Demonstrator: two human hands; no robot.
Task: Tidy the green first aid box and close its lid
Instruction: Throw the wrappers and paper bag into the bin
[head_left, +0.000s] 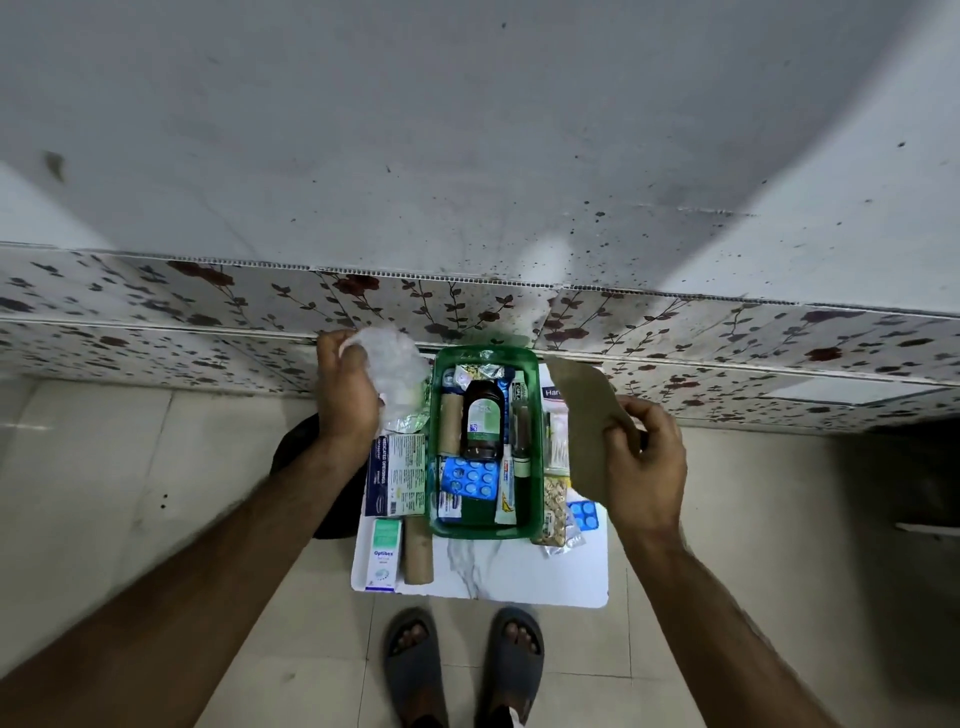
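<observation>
The green first aid box stands open on a small white table. Inside lie a dark syrup bottle, a blue blister pack, a brown bandage roll, tubes and sachets. My left hand, left of the box, is shut on a crumpled clear plastic bag. My right hand, right of the box, holds a flat beige envelope-like sheet above the table. No lid is in view.
Left of the box lie a medicine carton, an Optibex box and a brown roll. Right of it lie a pill sachet and a blue blister strip. A floral-tiled wall stands behind; my sandalled feet are below.
</observation>
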